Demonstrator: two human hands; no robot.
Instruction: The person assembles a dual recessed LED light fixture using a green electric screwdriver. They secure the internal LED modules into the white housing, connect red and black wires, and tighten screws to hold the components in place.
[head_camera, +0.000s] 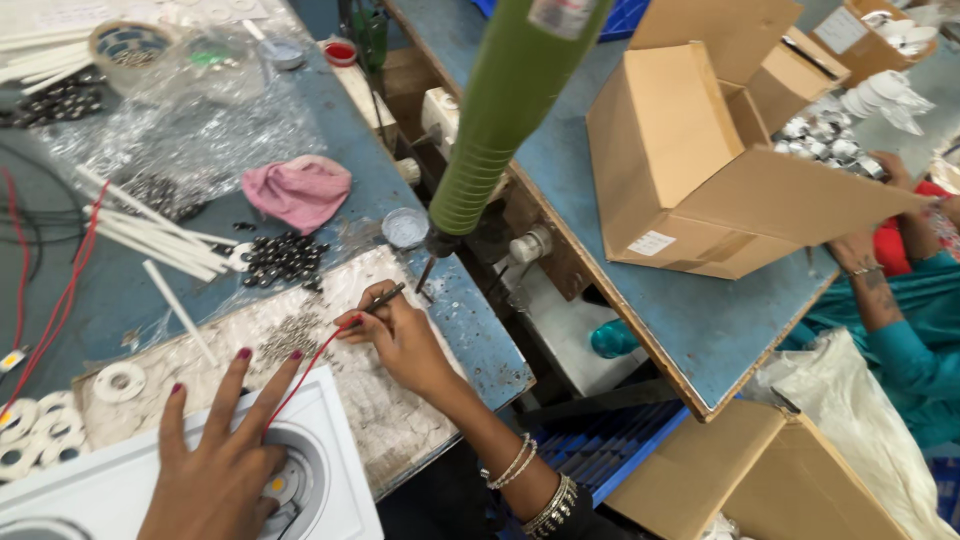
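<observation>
My left hand lies flat with fingers spread on a white square plastic housing that has a round opening at its middle. A thin red wire runs from that opening up to my right hand. That hand pinches a slim dark tool together with the wire's end, above a worn white board strewn with small metal screws. A green powered screwdriver hangs just above and to the right of my right hand.
White rods, dark round parts, a pink cloth, a tape roll and white rings lie on the blue bench. Across a gap, another person handles an open cardboard box. More cartons stand below.
</observation>
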